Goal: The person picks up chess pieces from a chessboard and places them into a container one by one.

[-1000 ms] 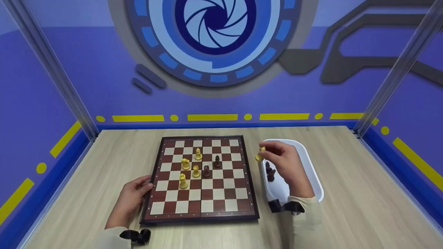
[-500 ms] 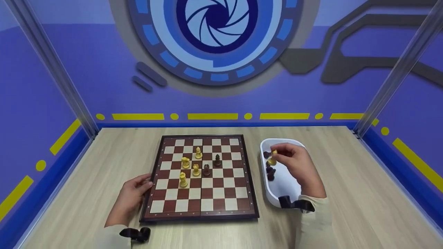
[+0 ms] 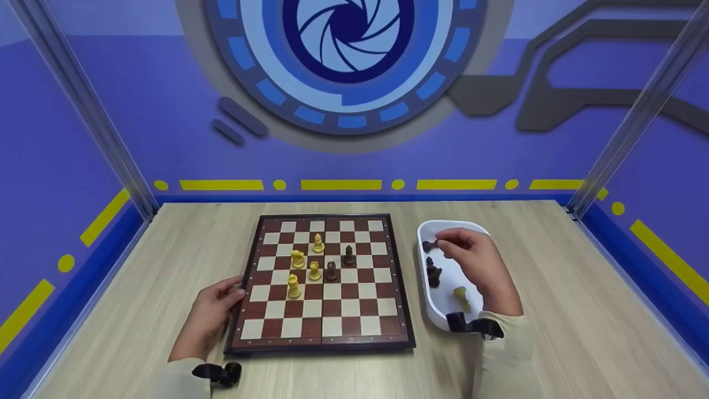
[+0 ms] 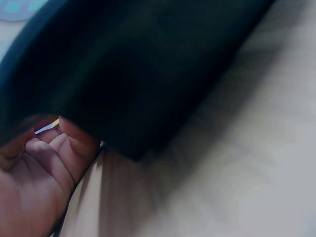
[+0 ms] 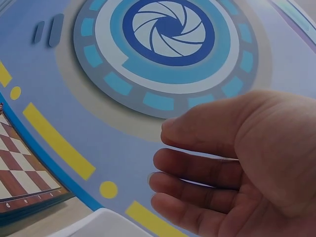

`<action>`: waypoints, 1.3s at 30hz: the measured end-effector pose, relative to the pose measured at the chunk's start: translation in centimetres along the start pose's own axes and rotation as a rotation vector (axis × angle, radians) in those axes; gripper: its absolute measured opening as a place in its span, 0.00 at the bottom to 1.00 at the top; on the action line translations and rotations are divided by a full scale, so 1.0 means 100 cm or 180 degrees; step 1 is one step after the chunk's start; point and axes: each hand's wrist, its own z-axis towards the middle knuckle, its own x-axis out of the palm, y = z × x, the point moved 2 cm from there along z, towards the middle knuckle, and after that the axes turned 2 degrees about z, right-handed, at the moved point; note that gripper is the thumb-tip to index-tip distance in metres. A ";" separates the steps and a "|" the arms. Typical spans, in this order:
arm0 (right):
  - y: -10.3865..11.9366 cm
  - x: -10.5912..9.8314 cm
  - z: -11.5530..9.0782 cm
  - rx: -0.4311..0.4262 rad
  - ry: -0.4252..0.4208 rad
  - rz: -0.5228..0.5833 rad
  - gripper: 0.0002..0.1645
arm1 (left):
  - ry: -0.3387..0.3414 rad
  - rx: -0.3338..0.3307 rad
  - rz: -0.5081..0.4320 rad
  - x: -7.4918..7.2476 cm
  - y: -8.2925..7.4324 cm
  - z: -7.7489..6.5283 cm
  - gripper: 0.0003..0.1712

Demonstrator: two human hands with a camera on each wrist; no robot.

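My right hand [image 3: 471,255] is over the white tray [image 3: 443,326] right of the chessboard [image 3: 368,310], fingers relaxed and nothing between them. The right wrist view shows its thumb apart from the fingers. A yellow chess piece [image 3: 461,298] lies in the tray, blurred. Dark chess pieces [image 3: 433,275] lie along the tray's left side, one [image 3: 429,246] by my right fingertips. My left hand [image 3: 209,316] holds the board's left edge with thumb and fingers; in the left wrist view the dark board [image 4: 138,74] hides part of them.
Several yellow pieces stand left of centre on the board, including a rook [image 3: 293,287], a knight [image 3: 297,258] and a bishop [image 3: 318,244]. Two dark pieces, one a bishop [image 3: 348,255], stand right of its fold. A purple-blue wall [image 3: 354,160] rises behind the wooden table [image 3: 576,310].
My right hand moved right from the tray's left rim to over the tray and let go of the yellow piece, which now lies in it. My left hand stayed at the board.
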 end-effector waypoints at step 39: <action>0.016 0.079 0.003 -0.0348 0.0090 -0.0347 0.16 | -0.0019 0.0046 -0.0010 0.000 0.001 0.000 0.24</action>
